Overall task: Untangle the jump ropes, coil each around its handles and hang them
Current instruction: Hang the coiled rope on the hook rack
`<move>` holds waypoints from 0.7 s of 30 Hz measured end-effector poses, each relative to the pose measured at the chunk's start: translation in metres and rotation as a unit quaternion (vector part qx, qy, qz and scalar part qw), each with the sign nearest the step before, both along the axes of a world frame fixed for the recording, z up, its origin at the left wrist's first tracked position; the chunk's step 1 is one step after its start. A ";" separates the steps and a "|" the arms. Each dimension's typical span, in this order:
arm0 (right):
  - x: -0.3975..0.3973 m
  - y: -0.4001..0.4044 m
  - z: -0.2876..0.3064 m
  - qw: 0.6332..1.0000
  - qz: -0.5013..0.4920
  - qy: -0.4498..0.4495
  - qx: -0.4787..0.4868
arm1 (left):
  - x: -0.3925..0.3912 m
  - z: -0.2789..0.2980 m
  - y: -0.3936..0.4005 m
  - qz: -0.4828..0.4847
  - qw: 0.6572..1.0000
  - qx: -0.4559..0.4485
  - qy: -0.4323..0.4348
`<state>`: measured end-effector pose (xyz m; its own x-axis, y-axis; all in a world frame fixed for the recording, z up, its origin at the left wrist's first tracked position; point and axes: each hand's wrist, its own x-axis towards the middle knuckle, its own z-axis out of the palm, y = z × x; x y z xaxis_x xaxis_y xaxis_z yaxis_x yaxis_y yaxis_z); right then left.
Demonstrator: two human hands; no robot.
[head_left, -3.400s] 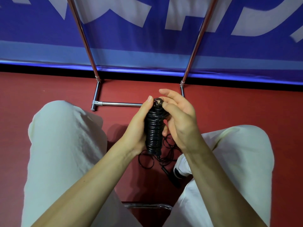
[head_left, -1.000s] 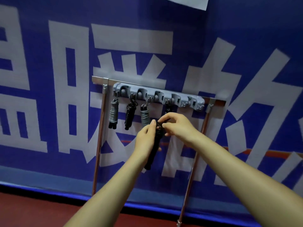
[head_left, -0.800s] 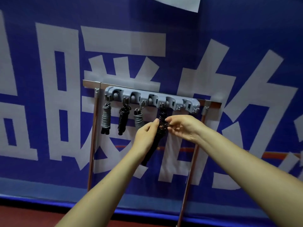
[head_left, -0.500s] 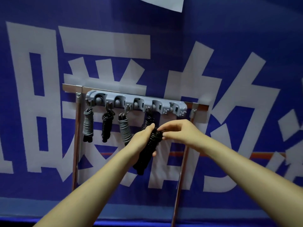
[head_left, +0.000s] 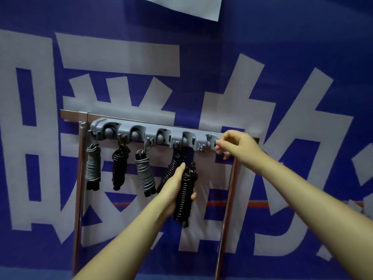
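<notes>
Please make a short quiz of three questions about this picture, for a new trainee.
1. How many coiled ropes already hang from the grey hook rail?
2. True or false: the left hand grips a coiled black rope.
3. The right hand is at: A) the rail's right end, B) the leftmost grey rope, C) the metal frame leg.

Key: 1. four; 2. true; 3. A
</notes>
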<state>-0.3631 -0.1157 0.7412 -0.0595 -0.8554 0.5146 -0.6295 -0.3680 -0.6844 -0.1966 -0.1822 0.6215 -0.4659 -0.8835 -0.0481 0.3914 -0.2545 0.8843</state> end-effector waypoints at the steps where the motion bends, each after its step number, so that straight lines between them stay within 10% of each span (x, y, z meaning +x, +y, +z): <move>1: 0.006 -0.005 -0.009 0.999 0.024 0.026 0.019 | -0.005 -0.001 -0.001 -0.006 1.000 0.002 0.000; 21: 0.006 -0.068 -0.024 0.989 -0.076 -0.008 -0.125 | -0.065 0.042 -0.019 0.037 0.993 -0.061 0.097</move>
<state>-0.3572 -0.1833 0.7175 -0.1886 -0.6812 0.7074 -0.6801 -0.4291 -0.5945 -0.2612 -0.2010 0.6634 -0.3892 -0.9097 0.1452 0.5705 -0.1143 0.8133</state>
